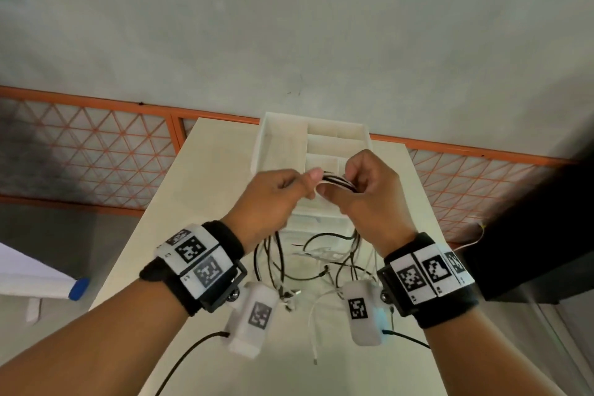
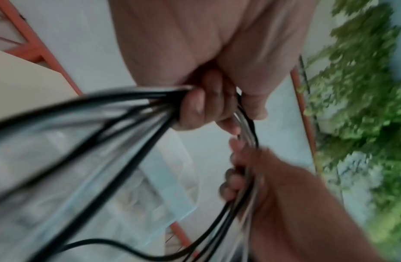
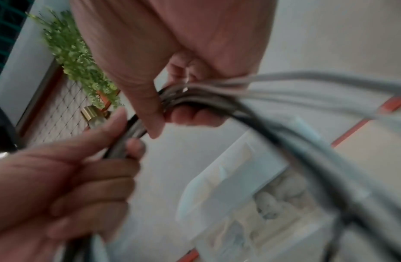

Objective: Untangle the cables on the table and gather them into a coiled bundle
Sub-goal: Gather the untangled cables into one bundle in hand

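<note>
From the head view the left hand (image 1: 273, 199) and right hand (image 1: 369, 190) clench one short span of the cables (image 1: 337, 182) between them, the rest trailing below onto the table (image 1: 199, 170), while both wrist views show fingers wrapped round limp, light, springy strands, likely best gripped bunched together.

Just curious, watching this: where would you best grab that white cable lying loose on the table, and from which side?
Judging by its pose, pinch the white cable mid-length, from above. It lies flat on the table, apart from the black loops, its end pointing toward the person. Both the left hand and right hand grip the cable bundle.
</note>
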